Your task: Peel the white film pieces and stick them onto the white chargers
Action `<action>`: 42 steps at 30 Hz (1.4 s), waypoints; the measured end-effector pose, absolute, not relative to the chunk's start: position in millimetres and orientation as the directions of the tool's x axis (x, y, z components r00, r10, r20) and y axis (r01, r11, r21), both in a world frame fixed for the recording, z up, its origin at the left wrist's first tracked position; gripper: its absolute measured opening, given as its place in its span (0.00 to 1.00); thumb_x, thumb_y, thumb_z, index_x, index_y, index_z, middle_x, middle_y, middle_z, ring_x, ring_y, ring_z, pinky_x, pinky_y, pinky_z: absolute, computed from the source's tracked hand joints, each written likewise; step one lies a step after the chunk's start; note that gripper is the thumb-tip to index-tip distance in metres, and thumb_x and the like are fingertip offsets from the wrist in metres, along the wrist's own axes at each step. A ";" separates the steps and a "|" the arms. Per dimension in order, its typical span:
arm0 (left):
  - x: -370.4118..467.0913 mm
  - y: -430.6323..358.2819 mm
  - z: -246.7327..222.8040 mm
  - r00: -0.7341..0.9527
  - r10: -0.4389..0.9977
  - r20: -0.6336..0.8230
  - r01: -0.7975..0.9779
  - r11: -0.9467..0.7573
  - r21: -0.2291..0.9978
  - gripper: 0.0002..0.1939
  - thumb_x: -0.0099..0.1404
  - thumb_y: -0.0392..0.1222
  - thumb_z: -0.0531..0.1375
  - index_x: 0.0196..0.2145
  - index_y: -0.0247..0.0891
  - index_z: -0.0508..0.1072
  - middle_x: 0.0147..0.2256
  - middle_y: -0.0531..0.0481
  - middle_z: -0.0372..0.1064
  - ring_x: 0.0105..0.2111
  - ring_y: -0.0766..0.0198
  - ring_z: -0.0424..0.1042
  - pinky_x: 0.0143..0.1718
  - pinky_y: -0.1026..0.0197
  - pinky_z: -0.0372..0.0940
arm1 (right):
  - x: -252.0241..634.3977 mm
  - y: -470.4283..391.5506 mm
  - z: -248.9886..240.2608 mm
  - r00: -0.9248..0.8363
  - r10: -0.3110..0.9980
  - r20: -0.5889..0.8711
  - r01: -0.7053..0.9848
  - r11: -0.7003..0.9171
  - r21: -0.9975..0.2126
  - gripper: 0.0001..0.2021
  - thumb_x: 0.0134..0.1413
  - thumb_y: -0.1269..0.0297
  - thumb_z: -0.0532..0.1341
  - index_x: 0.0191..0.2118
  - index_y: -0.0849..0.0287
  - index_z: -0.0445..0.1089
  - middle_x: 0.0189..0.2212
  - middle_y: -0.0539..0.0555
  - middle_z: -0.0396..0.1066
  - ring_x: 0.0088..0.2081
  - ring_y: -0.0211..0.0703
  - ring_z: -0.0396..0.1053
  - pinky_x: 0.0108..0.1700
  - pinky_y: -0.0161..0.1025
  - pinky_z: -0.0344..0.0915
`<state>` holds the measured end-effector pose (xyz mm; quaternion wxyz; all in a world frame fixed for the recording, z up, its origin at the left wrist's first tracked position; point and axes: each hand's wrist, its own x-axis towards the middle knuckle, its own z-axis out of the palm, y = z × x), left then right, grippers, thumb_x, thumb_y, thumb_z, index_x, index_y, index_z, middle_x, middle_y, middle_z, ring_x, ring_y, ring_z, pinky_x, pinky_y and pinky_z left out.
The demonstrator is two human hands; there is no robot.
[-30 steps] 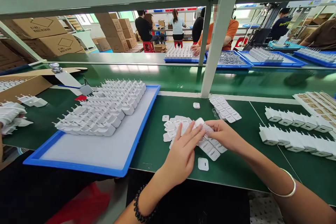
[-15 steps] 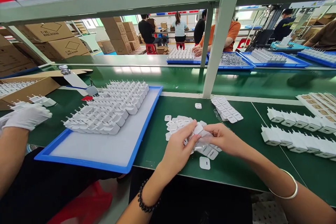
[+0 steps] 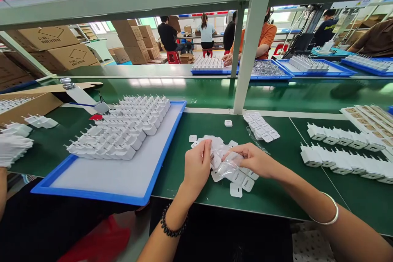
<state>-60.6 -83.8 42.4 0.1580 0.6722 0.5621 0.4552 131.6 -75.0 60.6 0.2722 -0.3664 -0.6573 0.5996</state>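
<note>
Between my hands a clear plastic bag [image 3: 229, 166] is stretched over a loose pile of small white labelled squares [image 3: 247, 182]. My left hand [image 3: 196, 161] is closed on the bag's left edge, thumb against the fingers. On the bag's right side, my right hand [image 3: 253, 159] pinches the plastic, its fingertips partly hidden. A lone white square [image 3: 228, 123] lies behind the pile. Just right of it rests a sheet-like group of white squares [image 3: 261, 127] with clear film beside it.
A blue-rimmed tray [image 3: 166, 151] with rows of white plug housings stands left. More housings [image 3: 346, 163] line the right side, near brown-and-white sheets [image 3: 368, 125]. A metal post [image 3: 253, 41] rises behind the pile. A co-worker's gloved hand [image 3: 14, 147] is far left.
My left hand has moved slightly left and closed on the bag, which is now spread wider. The gloved hand at the far left has drawn back toward the frame's edge.
</note>
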 end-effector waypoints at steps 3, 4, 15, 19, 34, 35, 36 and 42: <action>-74.2 -76.6 38.3 -0.124 0.886 0.447 0.686 -0.249 0.684 0.19 0.71 0.44 0.48 0.26 0.37 0.70 0.20 0.54 0.64 0.20 0.68 0.61 0.23 0.64 0.53 | 135.8 -74.1 63.3 -0.553 0.827 -0.098 0.154 -0.013 -0.988 0.15 0.41 0.74 0.57 0.35 0.61 0.79 0.30 0.50 0.77 0.34 0.45 0.71 0.35 0.36 0.64; -78.4 -75.7 36.0 -0.112 0.899 0.423 0.702 -0.230 0.674 0.18 0.71 0.43 0.49 0.30 0.37 0.73 0.24 0.51 0.71 0.23 0.65 0.67 0.25 0.64 0.57 | 137.7 -73.8 64.1 -0.536 0.838 -0.103 0.156 -0.022 -0.988 0.16 0.40 0.74 0.57 0.34 0.61 0.79 0.29 0.50 0.76 0.32 0.44 0.71 0.33 0.35 0.64; -69.4 -82.5 14.7 0.142 0.806 0.574 0.697 -0.494 0.521 0.12 0.67 0.33 0.55 0.38 0.40 0.79 0.47 0.46 0.75 0.48 0.55 0.72 0.50 0.52 0.68 | 137.5 -74.4 64.5 -0.495 0.862 -0.113 0.128 -0.057 -0.990 0.16 0.43 0.73 0.58 0.39 0.61 0.79 0.30 0.50 0.77 0.31 0.42 0.71 0.32 0.34 0.63; -68.6 -74.0 14.9 0.159 0.847 0.506 0.849 -0.380 0.368 0.09 0.66 0.36 0.58 0.34 0.40 0.80 0.46 0.43 0.73 0.46 0.48 0.68 0.46 0.45 0.67 | 136.5 -75.2 65.3 -0.506 0.858 -0.086 0.136 -0.020 -0.991 0.17 0.45 0.73 0.57 0.39 0.61 0.79 0.31 0.51 0.77 0.35 0.45 0.73 0.36 0.36 0.65; -62.0 -87.9 42.2 0.401 0.909 -0.115 0.018 0.118 0.993 0.15 0.60 0.50 0.64 0.38 0.36 0.82 0.33 0.47 0.79 0.32 0.60 0.72 0.34 0.63 0.64 | 135.8 -78.1 64.4 -0.591 0.803 -0.076 0.123 -0.004 -0.992 0.14 0.48 0.72 0.59 0.39 0.61 0.79 0.32 0.52 0.77 0.33 0.42 0.71 0.35 0.35 0.63; -63.2 -86.0 40.8 0.408 0.901 -0.147 -0.030 0.175 0.984 0.16 0.58 0.50 0.66 0.36 0.35 0.82 0.31 0.46 0.78 0.30 0.62 0.72 0.32 0.63 0.64 | 135.7 -78.8 65.3 -0.601 0.795 -0.077 0.115 -0.009 -0.993 0.13 0.49 0.71 0.60 0.39 0.61 0.79 0.33 0.52 0.78 0.33 0.43 0.71 0.35 0.35 0.63; -64.5 -83.8 39.1 0.400 0.900 -0.173 -0.069 0.218 0.973 0.16 0.56 0.50 0.67 0.34 0.33 0.83 0.29 0.45 0.78 0.28 0.63 0.72 0.31 0.64 0.65 | 135.8 -79.2 66.1 -0.607 0.790 -0.081 0.111 -0.017 -0.994 0.13 0.48 0.70 0.60 0.40 0.62 0.79 0.33 0.53 0.78 0.33 0.43 0.71 0.35 0.36 0.64; -74.3 -75.8 34.6 -0.060 0.998 -0.024 -0.149 0.015 0.989 0.14 0.58 0.48 0.66 0.35 0.33 0.81 0.32 0.44 0.79 0.30 0.61 0.76 0.35 0.61 0.71 | 140.8 -77.3 68.7 -0.544 0.824 -0.159 0.143 -0.096 -0.985 0.17 0.42 0.75 0.57 0.38 0.61 0.79 0.25 0.48 0.75 0.24 0.36 0.66 0.26 0.32 0.59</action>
